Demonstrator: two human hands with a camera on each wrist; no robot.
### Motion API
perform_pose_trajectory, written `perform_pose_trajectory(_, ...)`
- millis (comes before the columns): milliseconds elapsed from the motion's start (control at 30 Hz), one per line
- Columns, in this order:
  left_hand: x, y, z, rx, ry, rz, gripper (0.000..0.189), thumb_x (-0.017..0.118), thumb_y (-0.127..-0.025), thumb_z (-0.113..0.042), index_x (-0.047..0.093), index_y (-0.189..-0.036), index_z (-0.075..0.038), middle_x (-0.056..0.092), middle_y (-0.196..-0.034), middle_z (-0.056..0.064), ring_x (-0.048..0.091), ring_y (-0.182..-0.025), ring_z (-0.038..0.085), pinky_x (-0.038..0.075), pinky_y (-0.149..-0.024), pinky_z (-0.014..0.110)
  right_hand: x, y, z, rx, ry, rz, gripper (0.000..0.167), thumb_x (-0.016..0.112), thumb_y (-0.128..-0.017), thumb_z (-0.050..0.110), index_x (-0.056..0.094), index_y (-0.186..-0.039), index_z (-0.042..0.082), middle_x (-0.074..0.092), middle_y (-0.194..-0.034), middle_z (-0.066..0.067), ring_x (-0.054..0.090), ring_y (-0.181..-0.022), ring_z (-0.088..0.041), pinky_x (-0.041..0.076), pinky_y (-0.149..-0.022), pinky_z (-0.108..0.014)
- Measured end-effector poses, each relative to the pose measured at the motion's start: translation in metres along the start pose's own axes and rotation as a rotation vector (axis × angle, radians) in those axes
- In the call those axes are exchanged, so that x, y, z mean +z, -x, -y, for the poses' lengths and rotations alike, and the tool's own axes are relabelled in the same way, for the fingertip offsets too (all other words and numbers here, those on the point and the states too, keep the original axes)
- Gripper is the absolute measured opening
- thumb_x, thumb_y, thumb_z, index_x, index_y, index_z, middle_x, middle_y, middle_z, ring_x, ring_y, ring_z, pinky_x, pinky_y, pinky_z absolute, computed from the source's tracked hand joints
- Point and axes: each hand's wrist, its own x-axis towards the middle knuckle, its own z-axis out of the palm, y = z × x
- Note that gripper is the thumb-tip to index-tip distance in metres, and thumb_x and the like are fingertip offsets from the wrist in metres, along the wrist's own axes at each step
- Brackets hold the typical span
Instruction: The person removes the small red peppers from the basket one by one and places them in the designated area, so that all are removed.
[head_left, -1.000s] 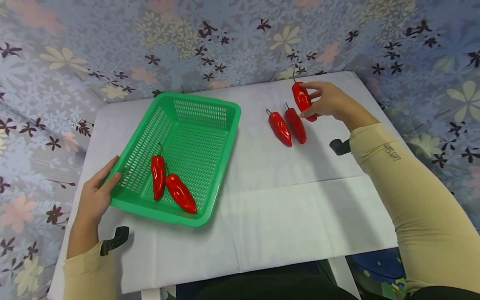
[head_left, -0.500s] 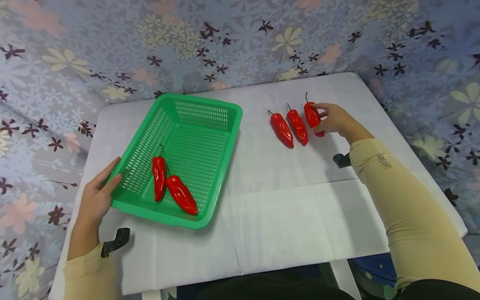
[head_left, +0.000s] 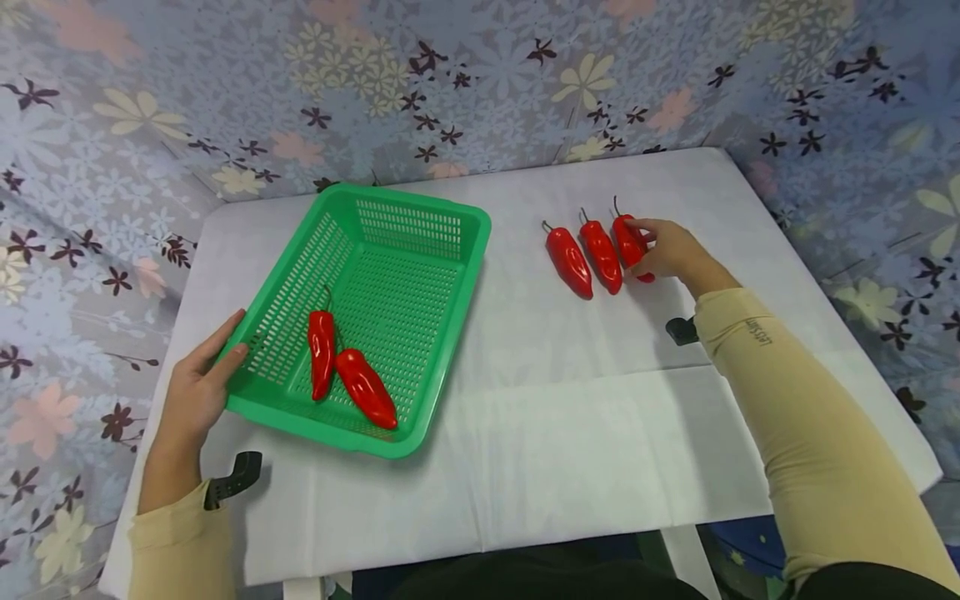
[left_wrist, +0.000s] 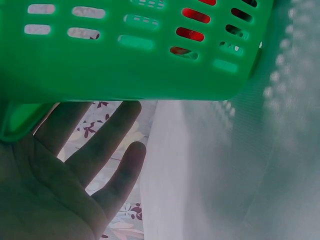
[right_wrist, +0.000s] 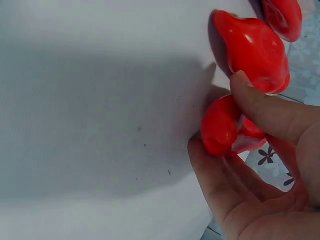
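A third red pepper (head_left: 630,246), pinched by the right hand (head_left: 671,248), has been brought into line right of the basket (head_left: 453,333), touched by the spread left hand (head_left: 193,385).

Hemmed in at back and sides by blue-grey floral walls (head_left: 495,92), furnished with a white-draped table (head_left: 555,467), pale-legged beneath

5 red peppers (head_left: 599,257), 1 grn bskt (head_left: 405,287), 1 L hand (head_left: 197,388), 1 R hand (head_left: 671,252), 1 tbl (head_left: 555,450)
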Motion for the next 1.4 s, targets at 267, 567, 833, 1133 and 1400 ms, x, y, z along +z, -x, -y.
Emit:
perform_pose_trajectory(267,0.000,0.000,0.001,0.002,-0.007,-0.006,0.050,0.049,-0.107,-0.035,0.039,-0.155,-0.031,0.031,-0.161,0.001,0.025,-0.148,0.026,0.017,-0.116,0.051,-0.016,0.008,-0.001,-0.029,0.030,-0.003,0.103,0.081,-0.085,0.009,0.015,-0.163,0.021,0.024,-0.156,-0.031,0.029,-0.136,-0.052,0.042,-0.098,-0.061)
perform_pose_trajectory(567,-0.001,0.001,-0.001,0.000,-0.013,-0.012,0.049,0.049,-0.107,-0.037,0.039,-0.155,-0.032,0.032,-0.161,0.001,0.029,-0.145,0.021,0.023,-0.113,0.037,-0.054,0.027,0.016,-0.099,-0.010,-0.072,0.108,0.084,-0.084,0.020,0.011,-0.163,0.028,0.018,-0.163,-0.025,0.025,-0.142,-0.050,0.035,-0.101,-0.066)
perform_pose_trajectory(833,-0.003,0.002,0.000,-0.005,-0.016,-0.015,0.049,0.049,-0.107,-0.037,0.039,-0.155,-0.034,0.032,-0.161,0.001,0.031,-0.142,0.016,0.026,-0.109,0.032,-0.064,0.040,0.045,-0.137,0.042,-0.081,0.111,0.086,-0.082,0.022,0.012,-0.163,0.028,0.019,-0.163,-0.023,0.026,-0.143,-0.049,0.037,-0.100,-0.065)
perform_pose_trajectory(1133,-0.003,0.000,0.002,-0.003,0.002,-0.025,0.049,0.050,-0.106,-0.036,0.040,-0.154,-0.032,0.034,-0.160,-0.002,0.030,-0.144,0.017,0.023,-0.113,0.036,-0.040,0.053,0.120,-0.325,0.093,-0.007,0.107,0.088,-0.080,0.026,0.020,-0.162,0.032,0.026,-0.163,-0.015,0.031,-0.144,-0.039,0.042,-0.100,-0.059)
perform_pose_trajectory(1400,-0.001,-0.003,0.000,0.005,-0.007,-0.008,0.049,0.050,-0.106,-0.036,0.040,-0.154,-0.033,0.033,-0.161,-0.002,0.029,-0.145,0.019,0.023,-0.113,0.037,-0.007,0.066,0.166,-0.476,0.116,0.029,0.102,0.089,-0.079,0.025,0.028,-0.161,0.031,0.033,-0.161,-0.010,0.036,-0.143,-0.033,0.045,-0.100,-0.052)
